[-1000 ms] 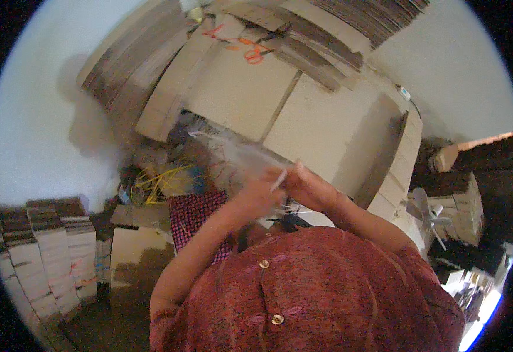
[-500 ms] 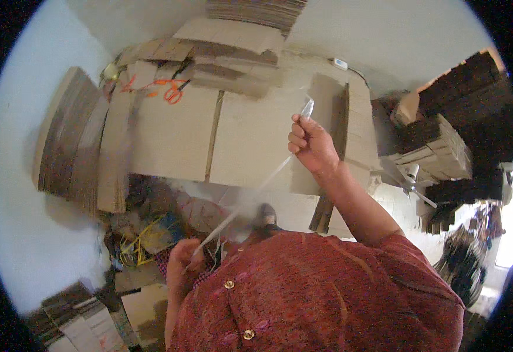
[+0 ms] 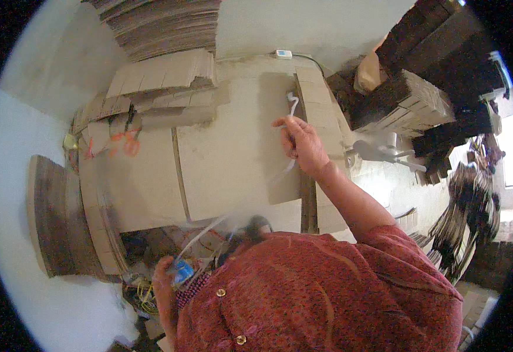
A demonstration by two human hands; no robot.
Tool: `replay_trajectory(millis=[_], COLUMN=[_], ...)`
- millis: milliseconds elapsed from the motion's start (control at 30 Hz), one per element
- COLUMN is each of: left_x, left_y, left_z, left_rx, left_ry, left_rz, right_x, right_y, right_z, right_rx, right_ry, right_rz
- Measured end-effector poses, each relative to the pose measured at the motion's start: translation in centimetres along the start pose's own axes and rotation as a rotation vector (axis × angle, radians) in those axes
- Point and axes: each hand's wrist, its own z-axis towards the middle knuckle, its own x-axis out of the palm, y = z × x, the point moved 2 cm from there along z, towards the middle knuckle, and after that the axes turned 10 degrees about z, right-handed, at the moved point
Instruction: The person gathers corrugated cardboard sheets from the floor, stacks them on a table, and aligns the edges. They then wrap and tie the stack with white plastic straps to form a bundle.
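My right hand [image 3: 303,145] is raised over the cardboard sheets and pinches a thin white plastic strip. A loose, curled end of the strip [image 3: 293,105] sticks up above its fingers. From there the strip runs down to the lower left, smeared by motion in the middle, to my left hand [image 3: 164,276]. That hand is low beside my body, its fingers closed at the strip's lower part and partly blurred. Beneath the right hand lie flat cardboard sheets [image 3: 233,158] in stacks. A blue object [image 3: 183,271] shows just beside my left hand; its kind is unclear.
Orange-handled scissors [image 3: 131,144] lie at the left on the cardboard. Folded cardboard stacks [image 3: 63,217] stand at the left wall, with more [image 3: 162,73] at the back. A small white device [image 3: 283,54] with a cable sits by the far wall. A fan [image 3: 391,152] stands right.
The view has turned, so the stacks sit further left and lower. The strip's upper end has curled over. Both hands still have the strip between them, and my left hand appears slightly lower.
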Motion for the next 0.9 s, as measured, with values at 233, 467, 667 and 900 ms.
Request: replay_trajectory(millis=[233, 467, 667, 900], left_x=[2.9, 6.0, 12.1, 12.8], left_y=[-7.8, -17.9, -18.8, -13.0], left_z=[10.1, 15.7, 15.1, 10.4], left_rx=[0.291, 0.327, 0.486, 0.344], left_ry=[0.298, 0.635, 0.783, 1.229], left_rz=[-0.281, -1.028, -0.817, -0.188], right_x=[7.9, 16.5, 14.0, 12.7], right_y=[-0.1, -0.6, -4.2, -2.9], right_z=[-3.3, -5.4, -7.8, -12.8], right_rx=[0.184, 0.234, -0.024, 0.014], right_ry=[0.090, 0.275, 0.146, -0.105], right_rz=[-0.095, 0.077, -0.017, 0.467])
